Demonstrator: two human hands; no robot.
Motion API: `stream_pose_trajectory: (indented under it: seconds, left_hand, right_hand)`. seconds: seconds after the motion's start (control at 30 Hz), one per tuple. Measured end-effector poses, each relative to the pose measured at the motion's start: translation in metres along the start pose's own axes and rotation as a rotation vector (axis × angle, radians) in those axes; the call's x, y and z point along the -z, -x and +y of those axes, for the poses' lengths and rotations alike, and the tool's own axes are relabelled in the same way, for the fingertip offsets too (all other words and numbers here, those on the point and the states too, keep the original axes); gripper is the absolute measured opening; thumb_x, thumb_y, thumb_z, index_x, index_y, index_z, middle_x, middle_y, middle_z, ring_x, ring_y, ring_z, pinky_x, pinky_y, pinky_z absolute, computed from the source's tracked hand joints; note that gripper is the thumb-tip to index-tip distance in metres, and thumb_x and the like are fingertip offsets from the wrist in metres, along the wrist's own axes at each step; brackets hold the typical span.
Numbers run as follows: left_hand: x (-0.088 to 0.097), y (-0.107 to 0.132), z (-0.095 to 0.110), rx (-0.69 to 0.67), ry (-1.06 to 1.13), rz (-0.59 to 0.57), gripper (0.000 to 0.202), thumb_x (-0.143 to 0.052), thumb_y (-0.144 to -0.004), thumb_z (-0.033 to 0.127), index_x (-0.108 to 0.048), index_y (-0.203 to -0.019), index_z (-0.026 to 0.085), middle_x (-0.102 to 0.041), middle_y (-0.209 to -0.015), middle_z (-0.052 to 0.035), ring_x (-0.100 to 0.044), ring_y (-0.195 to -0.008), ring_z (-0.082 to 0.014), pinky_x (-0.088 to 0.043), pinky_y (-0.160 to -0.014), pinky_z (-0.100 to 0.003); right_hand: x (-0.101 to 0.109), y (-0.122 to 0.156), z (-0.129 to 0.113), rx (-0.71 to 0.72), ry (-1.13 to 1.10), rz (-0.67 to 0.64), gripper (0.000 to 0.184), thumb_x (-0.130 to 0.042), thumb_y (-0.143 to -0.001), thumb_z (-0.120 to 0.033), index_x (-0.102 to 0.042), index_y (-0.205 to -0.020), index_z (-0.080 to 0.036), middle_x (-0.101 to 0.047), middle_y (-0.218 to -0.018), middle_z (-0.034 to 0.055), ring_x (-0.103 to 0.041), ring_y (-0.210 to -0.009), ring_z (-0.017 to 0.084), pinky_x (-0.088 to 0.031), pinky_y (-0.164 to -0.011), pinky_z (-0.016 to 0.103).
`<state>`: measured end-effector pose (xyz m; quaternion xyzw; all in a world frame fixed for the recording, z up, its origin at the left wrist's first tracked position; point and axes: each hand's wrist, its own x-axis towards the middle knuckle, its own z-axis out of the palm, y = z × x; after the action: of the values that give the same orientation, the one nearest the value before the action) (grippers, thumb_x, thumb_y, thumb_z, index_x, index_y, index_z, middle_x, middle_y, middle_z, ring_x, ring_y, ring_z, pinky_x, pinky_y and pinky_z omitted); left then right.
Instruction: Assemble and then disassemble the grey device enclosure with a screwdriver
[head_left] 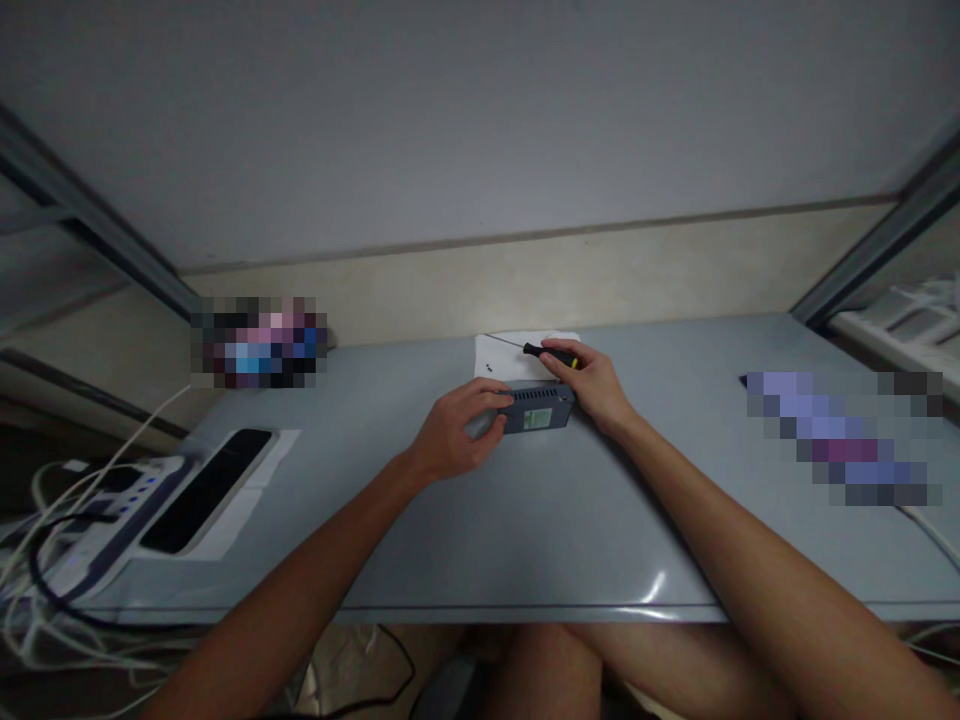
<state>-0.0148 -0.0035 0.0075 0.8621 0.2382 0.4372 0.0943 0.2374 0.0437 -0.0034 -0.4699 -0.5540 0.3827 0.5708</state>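
Observation:
A small grey box-shaped device (538,406) with vent slots lies on the grey table (525,520) near its far middle. My left hand (457,430) grips its left end, fingers curled round it. My right hand (589,385) rests at the device's right end and is closed on a screwdriver (551,352) with a black and yellow handle, its thin shaft pointing left over a white sheet of paper (499,358). Tiny dark specks, perhaps screws, lie on the paper.
A black phone (206,485) lies on a white pad at the table's left. A power strip (90,530) with white cables sits at the left edge. Blurred items stand at far left and at right. A wall runs behind the table.

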Motion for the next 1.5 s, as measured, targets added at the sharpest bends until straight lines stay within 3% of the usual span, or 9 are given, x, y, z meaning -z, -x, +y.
stream_pose_trajectory:
  seconds: [0.27, 0.47, 0.8, 0.97, 1.27, 1.5]
  left_hand:
    - [-0.001, 0.000, -0.002, -0.019, -0.014, 0.001, 0.021, -0.067, -0.101, 0.014, -0.071, -0.121, 0.023, -0.079, -0.124, -0.0111, -0.079, -0.113, -0.0219, -0.066, -0.100, -0.039]
    - [-0.001, 0.000, -0.001, -0.019, -0.026, 0.002, 0.022, -0.067, -0.101, 0.015, -0.071, -0.121, 0.023, -0.079, -0.123, -0.0111, -0.079, -0.112, -0.0224, -0.067, -0.098, -0.040]
    - [-0.002, 0.000, 0.000, -0.016, -0.089, -0.005, 0.025, -0.066, -0.099, 0.014, -0.070, -0.122, 0.024, -0.079, -0.124, -0.0106, -0.079, -0.110, -0.0223, -0.068, -0.097, -0.040]
    - [-0.001, 0.001, -0.003, -0.013, -0.084, 0.006, 0.024, -0.065, -0.098, 0.013, -0.067, -0.120, 0.023, -0.078, -0.122, -0.0105, -0.079, -0.108, -0.0215, -0.067, -0.093, -0.038]
    - [0.000, 0.002, -0.013, 0.078, -0.132, 0.063, 0.027, -0.062, -0.093, 0.008, -0.063, -0.116, 0.022, -0.075, -0.120, -0.0091, -0.075, -0.107, -0.0212, -0.064, -0.092, -0.038]
    - [0.006, -0.002, -0.007, 0.119, -0.154, 0.025, 0.029, -0.060, -0.093, 0.011, -0.063, -0.119, 0.022, -0.068, -0.120, -0.0106, -0.069, -0.113, -0.0257, -0.060, -0.100, -0.044]
  right_hand:
    - [0.001, -0.001, 0.003, -0.074, 0.034, -0.018, 0.042, -0.087, -0.078, -0.056, -0.086, -0.104, -0.022, -0.084, -0.107, 0.0079, -0.072, -0.096, 0.024, -0.053, -0.093, 0.040]
    - [0.001, 0.000, 0.000, -0.110, 0.041, 0.015, 0.045, -0.082, -0.083, -0.063, -0.085, -0.100, -0.021, -0.080, -0.089, 0.0067, -0.068, -0.084, 0.022, -0.052, -0.082, 0.037]
    - [0.000, -0.001, 0.003, -0.084, 0.053, 0.028, 0.042, -0.083, -0.082, -0.060, -0.085, -0.097, -0.021, -0.080, -0.091, 0.0061, -0.067, -0.084, 0.021, -0.051, -0.079, 0.035]
    - [0.003, -0.002, 0.000, -0.159, 0.043, 0.098, 0.047, -0.080, -0.085, -0.065, -0.083, -0.102, -0.021, -0.077, -0.086, 0.0044, -0.058, -0.069, 0.017, -0.045, -0.063, 0.031]
    - [0.026, -0.017, -0.014, -0.176, -0.271, 0.256, 0.052, -0.086, -0.079, -0.073, -0.070, -0.091, -0.025, -0.067, -0.070, 0.0002, -0.051, -0.056, 0.013, -0.041, -0.051, 0.028]
    - [0.043, -0.022, -0.019, -0.184, -0.402, 0.280, 0.036, -0.085, -0.082, -0.056, -0.067, -0.085, -0.026, -0.055, -0.064, -0.0027, -0.047, -0.052, 0.013, -0.039, -0.046, 0.030]
